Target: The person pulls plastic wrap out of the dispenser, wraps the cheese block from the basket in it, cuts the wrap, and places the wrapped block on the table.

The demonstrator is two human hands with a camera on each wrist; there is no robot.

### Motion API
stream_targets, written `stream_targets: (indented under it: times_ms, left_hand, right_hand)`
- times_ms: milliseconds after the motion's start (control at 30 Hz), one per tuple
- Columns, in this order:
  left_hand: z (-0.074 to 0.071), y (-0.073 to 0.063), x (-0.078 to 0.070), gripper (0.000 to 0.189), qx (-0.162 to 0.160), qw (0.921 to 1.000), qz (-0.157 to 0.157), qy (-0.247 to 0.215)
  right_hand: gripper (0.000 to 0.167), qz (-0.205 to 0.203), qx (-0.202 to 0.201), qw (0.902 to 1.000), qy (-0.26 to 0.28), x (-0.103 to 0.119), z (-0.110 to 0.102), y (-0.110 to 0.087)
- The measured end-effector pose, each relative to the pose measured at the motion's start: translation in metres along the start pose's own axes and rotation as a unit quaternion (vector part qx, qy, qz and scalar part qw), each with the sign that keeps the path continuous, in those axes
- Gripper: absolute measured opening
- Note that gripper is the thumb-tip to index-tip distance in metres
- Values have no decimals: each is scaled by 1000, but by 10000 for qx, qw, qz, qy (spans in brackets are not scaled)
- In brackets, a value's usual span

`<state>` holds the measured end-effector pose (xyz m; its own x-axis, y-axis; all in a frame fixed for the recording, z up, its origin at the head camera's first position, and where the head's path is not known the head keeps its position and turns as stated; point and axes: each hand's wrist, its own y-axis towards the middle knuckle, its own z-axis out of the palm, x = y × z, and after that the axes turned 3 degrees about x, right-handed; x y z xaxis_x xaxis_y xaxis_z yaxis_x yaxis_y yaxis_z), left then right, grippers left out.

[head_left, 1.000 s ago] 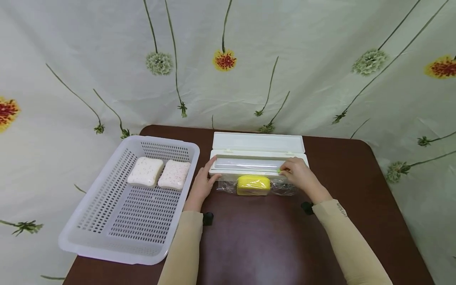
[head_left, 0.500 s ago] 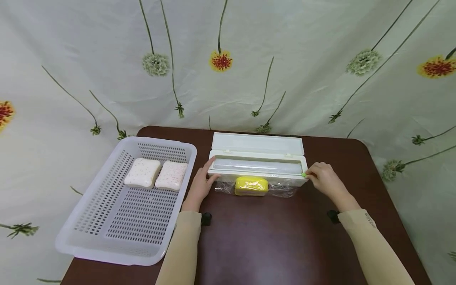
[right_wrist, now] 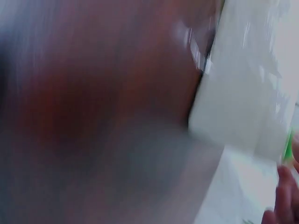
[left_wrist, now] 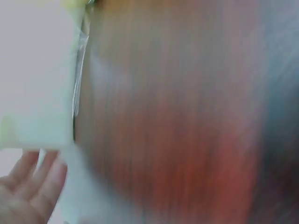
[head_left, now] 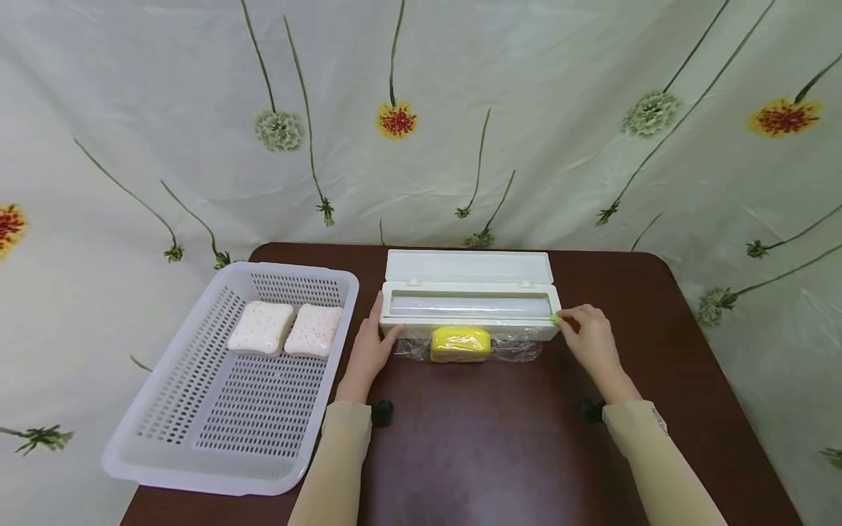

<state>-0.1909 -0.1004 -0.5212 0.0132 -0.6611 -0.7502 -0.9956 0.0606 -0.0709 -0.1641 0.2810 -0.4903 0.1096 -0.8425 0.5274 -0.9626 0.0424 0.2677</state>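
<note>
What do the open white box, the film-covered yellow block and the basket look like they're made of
White box: probably rigid plastic, smooth satin finish; crisp edges and even white walls suggest it.
Yellow block: foam or plastic, hard to say; glossy highlights may come from the clear film over it.
Basket: likely translucent molded plastic, slight sheen, regular slots.

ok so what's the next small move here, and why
Probably the right hand should let go of the green slider, freeing that hand for the yellow block: the slider sits at the right end of the white box, and the block lies in clear film just in front. Whether the film is cut, I can't tell.
</note>
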Motion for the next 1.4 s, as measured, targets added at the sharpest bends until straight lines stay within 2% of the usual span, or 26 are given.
stream_targets:
  times_ms: [100, 200, 267, 333, 400, 467, 567, 667, 800, 900, 1033, 1133, 1267, 1400]
  left_hand:
    - [6, -7, -6, 90, -384, 9984, -360, -217]
    - [12, -13, -14, 88, -938, 9927, -594, -475]
    - [17, -17, -18, 77, -1346, 9870, -598, -636]
    - [20, -20, -22, 62, -1610, 9828, -567, -708]
    - [22, -24, -23, 49, -1679, 9824, -505, -650]
    - [23, -27, -24, 40, -1563, 9857, -397, -489]
    - [23, -31, -25, 30, -1125, 9934, -80, -206]
    - [24, -35, -27, 24, -834, 9962, 253, -51]
    - [26, -38, -27, 19, -853, 9951, 490, 15]
    - [26, -38, -27, 17, -787, 9954, 530, 96]
    - [24, -41, -28, 17, -504, 9977, 431, 135]
    - [23, -43, -27, 17, -326, 9984, 446, 112]
    - [24, -45, -24, 26, -115, 9979, 632, -24]
    - [25, -46, -18, 26, 26, 9965, 819, -182]
  right_hand:
    - [37, 860, -502, 9931, 612, 10, 14, -13]
    - [53, 1795, -615, 9711, 1446, 24, 27, -25]
    - [64, 2294, -322, 9512, 2039, 32, 34, -32]
    - [72, 2582, 141, 9331, 2501, 39, 38, -36]
    - [76, 2655, 488, 9197, 2852, 43, 42, -38]
    - [73, 2610, 581, 9123, 3102, 44, 46, -36]
    - [64, 2539, 311, 9173, 3052, 44, 51, -33]
    - [49, 2485, -27, 9301, 2706, 42, 56, -31]
    - [27, 2013, -456, 9531, 2214, 43, 58, -29]
    - [20, 1726, -685, 9614, 2030, 46, 58, -29]
    - [17, 1561, -629, 9682, 1849, 47, 57, -33]
    - [13, 1185, -463, 9774, 1687, 47, 57, -36]
    - [8, 647, -275, 9856, 1537, 45, 58, -39]
    - [6, 550, -103, 9864, 1548, 43, 60, -41]
